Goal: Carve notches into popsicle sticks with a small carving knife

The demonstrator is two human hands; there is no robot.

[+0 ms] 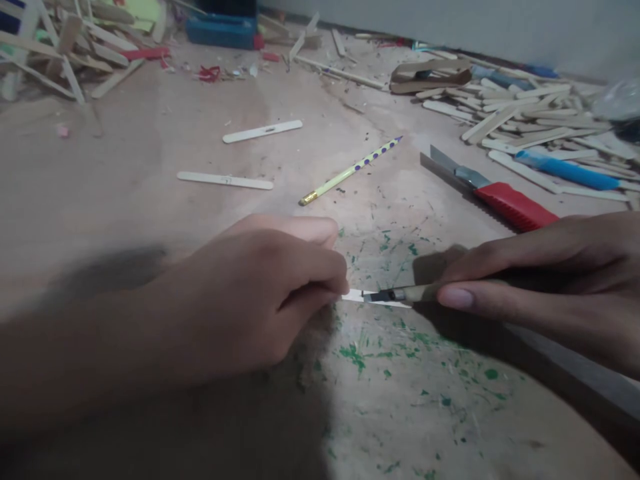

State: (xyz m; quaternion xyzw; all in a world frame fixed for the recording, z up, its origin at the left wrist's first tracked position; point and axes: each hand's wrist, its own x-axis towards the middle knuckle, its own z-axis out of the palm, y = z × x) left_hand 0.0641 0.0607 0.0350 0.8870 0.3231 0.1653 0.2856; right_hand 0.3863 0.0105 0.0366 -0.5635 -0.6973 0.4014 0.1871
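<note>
A scuffed wooden surface (130, 147) with green flecks (354, 358) meets a pale wall (450, 27) beyond the spotted, rubber-ended pencil (353, 170). Right of the pencil lie a ridged red cutter (515, 205) and a heap of flat, round-ended sticks (530, 117). On the pencil's near side, the left hand (285, 287), fingers curled closed, pins a thin white stick (353, 295); the right hand (550, 287) pinches a slim tool (423, 293), its dark metal tip over that stick
</note>
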